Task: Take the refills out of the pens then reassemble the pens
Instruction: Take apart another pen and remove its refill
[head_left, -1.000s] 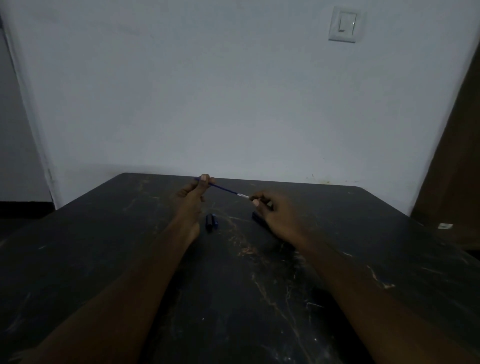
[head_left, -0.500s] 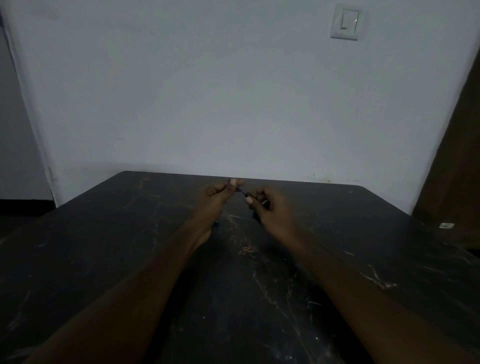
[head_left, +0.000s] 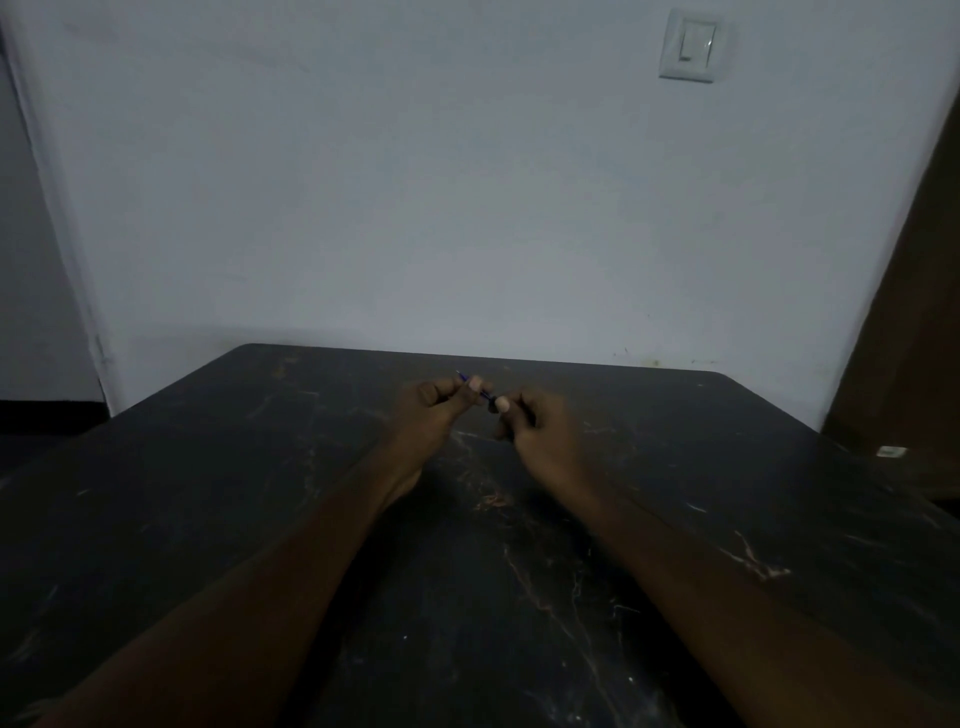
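1. My left hand (head_left: 434, 408) is over the far middle of the table (head_left: 208, 493). Its fingers are curled, and the thumb and forefinger pinch the blue refill (head_left: 485, 395).
2. The refill slants from far left to near right. A short tip pokes out beyond my left thumb, and a short stretch shows between my two hands.
3. My right hand (head_left: 543, 428) is just right of the left, close to it but apart. Its fingers are curled round a dark pen barrel (head_left: 491, 406), and only the barrel's small end shows at my fingertips, where the refill meets it.
4. In this dim light I cannot tell how far the refill sits inside the barrel.
5. Both my forearms stretch over the dark, veined table top.
6. A white light switch (head_left: 688, 47) sits high on the far wall to the right, and a brown door (head_left: 924, 312) fills the right edge.
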